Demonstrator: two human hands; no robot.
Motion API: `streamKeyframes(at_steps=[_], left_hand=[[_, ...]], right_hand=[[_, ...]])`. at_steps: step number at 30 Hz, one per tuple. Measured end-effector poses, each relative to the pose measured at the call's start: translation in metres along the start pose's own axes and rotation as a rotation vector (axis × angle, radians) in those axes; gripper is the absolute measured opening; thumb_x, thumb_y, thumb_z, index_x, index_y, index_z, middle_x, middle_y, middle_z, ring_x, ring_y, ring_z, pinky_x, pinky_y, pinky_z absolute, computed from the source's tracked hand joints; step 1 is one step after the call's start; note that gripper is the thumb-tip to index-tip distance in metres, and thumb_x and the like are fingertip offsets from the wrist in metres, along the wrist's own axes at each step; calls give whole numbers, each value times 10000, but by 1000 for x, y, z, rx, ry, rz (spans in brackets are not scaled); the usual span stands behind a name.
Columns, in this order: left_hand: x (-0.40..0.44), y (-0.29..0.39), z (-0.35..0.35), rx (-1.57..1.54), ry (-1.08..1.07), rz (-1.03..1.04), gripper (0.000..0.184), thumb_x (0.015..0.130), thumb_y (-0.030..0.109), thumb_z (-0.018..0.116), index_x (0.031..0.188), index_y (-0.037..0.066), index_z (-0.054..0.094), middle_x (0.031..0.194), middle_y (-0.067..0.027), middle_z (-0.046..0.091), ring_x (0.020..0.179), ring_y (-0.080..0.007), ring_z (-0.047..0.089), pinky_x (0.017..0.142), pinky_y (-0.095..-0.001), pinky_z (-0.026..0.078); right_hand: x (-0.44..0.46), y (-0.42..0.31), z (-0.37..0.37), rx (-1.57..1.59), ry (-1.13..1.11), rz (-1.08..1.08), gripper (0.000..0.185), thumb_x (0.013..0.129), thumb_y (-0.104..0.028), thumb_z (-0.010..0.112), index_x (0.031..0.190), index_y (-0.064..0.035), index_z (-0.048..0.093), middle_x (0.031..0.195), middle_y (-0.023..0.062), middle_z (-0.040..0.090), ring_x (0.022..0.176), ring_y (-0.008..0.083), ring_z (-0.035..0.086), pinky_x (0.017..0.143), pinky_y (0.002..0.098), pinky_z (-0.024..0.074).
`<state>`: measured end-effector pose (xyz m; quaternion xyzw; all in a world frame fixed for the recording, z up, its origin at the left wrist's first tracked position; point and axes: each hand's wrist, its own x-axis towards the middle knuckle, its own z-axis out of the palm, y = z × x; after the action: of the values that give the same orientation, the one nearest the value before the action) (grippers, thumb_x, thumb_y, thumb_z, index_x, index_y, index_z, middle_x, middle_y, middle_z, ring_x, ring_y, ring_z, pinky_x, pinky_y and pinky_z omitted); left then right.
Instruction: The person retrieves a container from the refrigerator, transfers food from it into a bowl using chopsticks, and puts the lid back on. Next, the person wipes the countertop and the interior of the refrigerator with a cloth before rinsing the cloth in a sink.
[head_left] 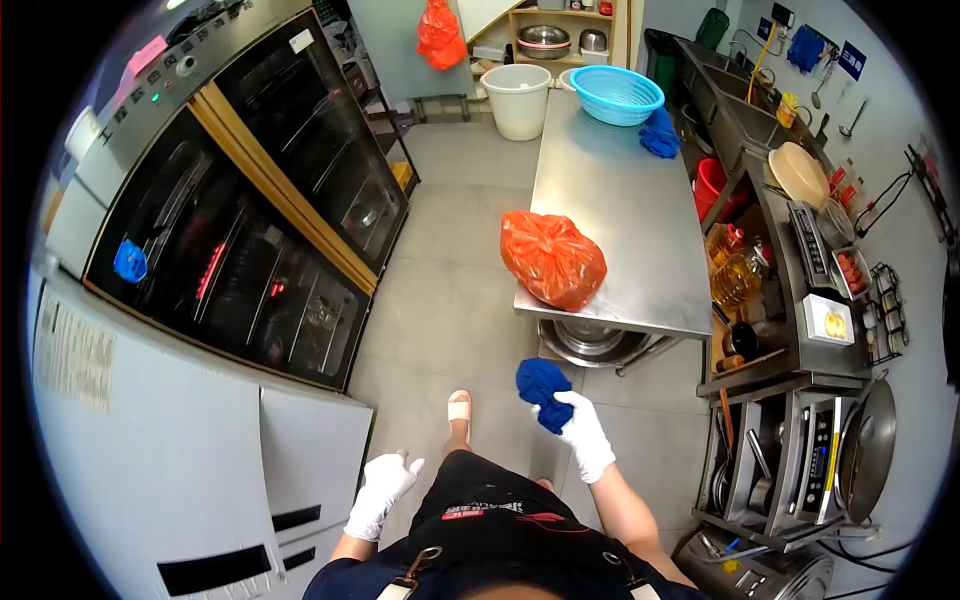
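My right hand [583, 432], in a white glove, grips a bunched dark blue cloth [543, 393] above the floor, just short of the steel table's near end. My left hand [387, 483], also gloved in white, hangs at my side near the white cabinet [315, 440]; it holds nothing, and its fingers are loosely bent and a little apart. A knotted orange plastic bag [553, 258] sits on the near left corner of the steel table [640, 230]. What is inside the bag cannot be made out.
A blue basket [617, 97] and another blue cloth [659, 134] lie at the table's far end, beside a white bucket [517, 103]. Metal bowls [590, 338] are under the table. A glass-doored cabinet [250, 210] stands left; a cluttered steel counter [790, 250] lines the right.
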<state>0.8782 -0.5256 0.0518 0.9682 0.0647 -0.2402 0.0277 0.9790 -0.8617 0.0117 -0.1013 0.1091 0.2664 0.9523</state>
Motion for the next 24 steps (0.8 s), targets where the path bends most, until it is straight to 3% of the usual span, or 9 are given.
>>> streamKeyframes(at_steps=[6, 9, 13, 16, 18, 20, 21, 22, 24], left_hand=[[129, -58, -47, -25, -173, -94, 502, 855, 525, 511, 1068, 92, 648, 944, -167, 671, 944, -317, 630, 832, -403, 484], [213, -124, -46, 1, -19, -4, 466, 849, 490, 533, 1033, 79, 653, 878, -172, 673, 883, -330, 641, 786, -420, 492], [304, -143, -134, 77, 13, 8, 447, 840, 468, 549, 934, 41, 639, 836, -176, 669, 827, -347, 646, 728, -442, 501], [388, -140, -180, 37, 100, 146, 441, 830, 466, 560, 905, 36, 619, 859, -184, 651, 792, -334, 645, 706, -440, 499], [449, -119, -209, 71, 90, 227, 462, 839, 466, 551, 977, 29, 616, 864, -182, 651, 803, -334, 643, 709, -430, 500], [507, -97, -232, 73, 155, 329, 476, 845, 466, 544, 1021, 29, 613, 874, -180, 651, 814, -329, 643, 712, -426, 500], [535, -82, -251, 46, 171, 366, 478, 850, 463, 540, 1040, 29, 608, 886, -181, 650, 825, -329, 641, 718, -427, 499], [559, -66, -270, 15, 182, 391, 481, 855, 460, 536, 1058, 29, 603, 897, -181, 650, 836, -329, 640, 724, -427, 498], [598, -53, -294, -65, 175, 389, 483, 864, 456, 528, 1079, 29, 595, 916, -180, 650, 854, -331, 635, 738, -428, 496]], right_hand=[[142, 12, 42, -11, -34, 124, 631, 804, -28, 462, 1417, -43, 316, 1450, 119, 372, 1266, 281, 432, 862, 355, 454], [219, 8, 84, -31, -96, 92, 631, 806, -42, 473, 1418, -41, 316, 1445, 112, 381, 1267, 251, 431, 892, 332, 441], [311, -8, 116, -24, 37, 64, 614, 817, -45, 468, 1412, -22, 320, 1450, 120, 370, 1273, 255, 427, 898, 336, 441], [366, -35, 132, 51, 97, 7, 580, 834, 9, 428, 1403, 8, 317, 1430, 137, 389, 1290, 268, 409, 953, 346, 428], [400, -56, 150, -107, 132, -102, 531, 858, 51, 410, 1378, 79, 306, 1415, 150, 393, 1291, 243, 405, 1055, 320, 354], [439, -82, 164, -46, 48, -145, 515, 857, 46, 426, 1364, 72, 338, 1395, 141, 420, 1273, 227, 426, 1052, 319, 359], [458, -94, 171, -286, 126, -229, 493, 859, 33, 432, 1345, 74, 365, 1371, 140, 449, 1245, 230, 456, 1030, 314, 389], [483, -107, 150, 6, 237, -142, 484, 853, 14, 441, 1330, 75, 381, 1345, 148, 474, 1215, 243, 485, 1000, 320, 424], [534, -140, 129, 39, 175, -150, 498, 844, -13, 452, 1333, 57, 387, 1331, 151, 487, 1188, 251, 505, 968, 328, 452]])
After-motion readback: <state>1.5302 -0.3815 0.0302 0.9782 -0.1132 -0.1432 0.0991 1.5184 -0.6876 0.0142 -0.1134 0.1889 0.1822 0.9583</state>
